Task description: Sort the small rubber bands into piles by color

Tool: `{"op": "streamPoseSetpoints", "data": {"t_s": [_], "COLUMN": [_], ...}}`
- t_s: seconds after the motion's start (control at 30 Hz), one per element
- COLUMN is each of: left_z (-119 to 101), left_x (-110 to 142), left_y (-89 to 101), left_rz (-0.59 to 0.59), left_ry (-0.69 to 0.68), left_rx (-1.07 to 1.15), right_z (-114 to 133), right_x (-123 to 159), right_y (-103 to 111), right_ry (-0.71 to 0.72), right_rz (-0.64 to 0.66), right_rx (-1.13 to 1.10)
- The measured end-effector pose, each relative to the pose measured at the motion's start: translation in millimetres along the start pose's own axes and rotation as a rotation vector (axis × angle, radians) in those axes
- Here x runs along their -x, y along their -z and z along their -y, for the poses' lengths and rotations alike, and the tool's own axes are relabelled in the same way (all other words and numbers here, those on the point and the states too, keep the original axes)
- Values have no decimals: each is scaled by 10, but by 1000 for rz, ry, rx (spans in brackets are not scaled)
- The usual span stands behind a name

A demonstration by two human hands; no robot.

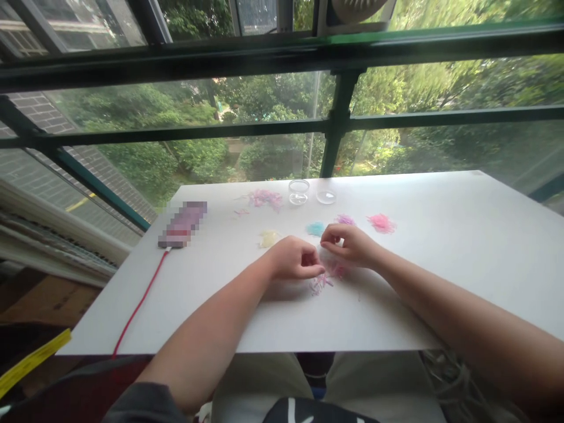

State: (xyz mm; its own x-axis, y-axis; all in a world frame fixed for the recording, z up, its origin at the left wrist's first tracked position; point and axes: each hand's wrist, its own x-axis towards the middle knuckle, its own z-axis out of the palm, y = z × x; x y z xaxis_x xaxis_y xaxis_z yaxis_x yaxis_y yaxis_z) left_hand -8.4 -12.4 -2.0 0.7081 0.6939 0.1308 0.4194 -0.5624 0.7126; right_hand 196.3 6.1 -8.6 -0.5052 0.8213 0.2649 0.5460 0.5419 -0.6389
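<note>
My left hand (pixel 296 258) is held low over the white table, its thumb and fingertips pinched together. Close beside it on the right, my right hand (pixel 350 244) has thumb and forefinger pinched too. Whatever sits in either pinch is too small to make out. Below the hands lie a loose pile of pink and lilac thin strips (pixel 321 284) and a deeper pink pile (pixel 337 270). Just beyond are a teal pile (pixel 315 228) and a purple pile (pixel 345 220), partly behind my right hand. A pale yellow pile (pixel 268 238) lies left, a bright pink pile (pixel 381 222) right.
Toward the table's far edge are a larger pinkish-lilac pile (pixel 265 198), a clear round container (pixel 298 198) and a clear shallow dish (pixel 326 197). A blurred-out phone (pixel 183 224) with a red cable (pixel 143 301) lies at left. Windows with green frames (pixel 335 123) stand behind the table (pixel 476 235).
</note>
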Motion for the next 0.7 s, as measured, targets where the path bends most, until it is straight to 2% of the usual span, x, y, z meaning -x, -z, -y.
{"op": "streamPoseSetpoints", "data": {"t_s": [0.23,0.47,0.7], "left_z": [-103,-102,-98], "left_x": [61,44,36], "left_y": [-56,-52,-57], "left_rz": [154,163,170], "left_ry": [44,17,-8], "left_rx": [33,-23,-28], "right_z": [107,233,155], "right_x": [-505,-921,-1054], "right_y": [-160,-380,-521], "right_ry": [69,143,164], "right_rz": [69,86,133], "right_rx": [98,181,239]}}
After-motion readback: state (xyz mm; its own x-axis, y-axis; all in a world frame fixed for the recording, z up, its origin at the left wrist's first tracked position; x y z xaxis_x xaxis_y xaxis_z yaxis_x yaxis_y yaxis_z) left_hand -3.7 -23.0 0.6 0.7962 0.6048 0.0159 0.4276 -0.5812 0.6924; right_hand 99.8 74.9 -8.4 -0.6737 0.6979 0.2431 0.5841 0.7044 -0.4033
